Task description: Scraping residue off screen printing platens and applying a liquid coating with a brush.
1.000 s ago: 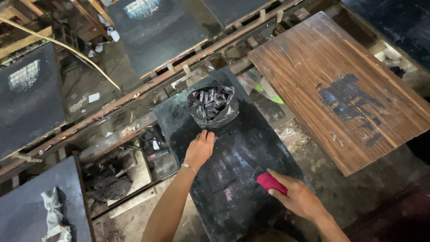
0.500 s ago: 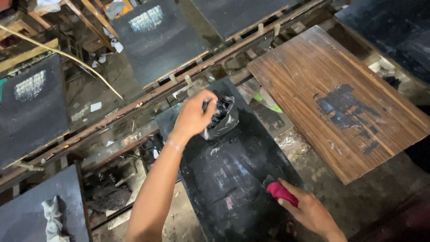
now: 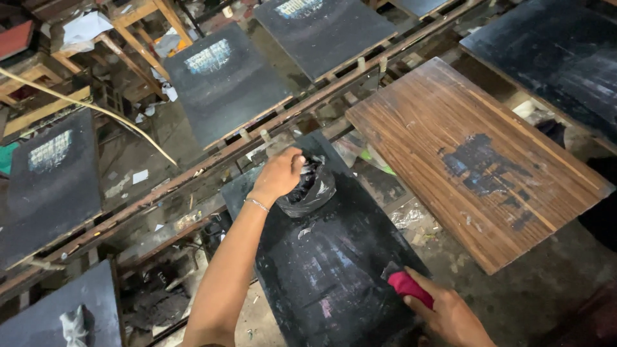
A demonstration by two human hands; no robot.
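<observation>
A black, ink-smeared board (image 3: 334, 257) lies in front of me. At its far end sits a crumpled black plastic bag (image 3: 315, 186). My left hand (image 3: 279, 173) reaches into the bag's left side, fingers curled on its rim. My right hand (image 3: 447, 315) rests on the board's near right corner and grips a small red pad (image 3: 409, 286) pressed against the surface.
A bare brown wooden board (image 3: 475, 154) with a dark ink patch lies to the right. Several more black boards (image 3: 225, 80) sit on a long wooden rail frame (image 3: 212, 164) behind and to the left. Debris and rags lie on the floor below.
My left hand has gone from flat on the board up to the black bag and into it. My right hand with the red pad has barely shifted.
</observation>
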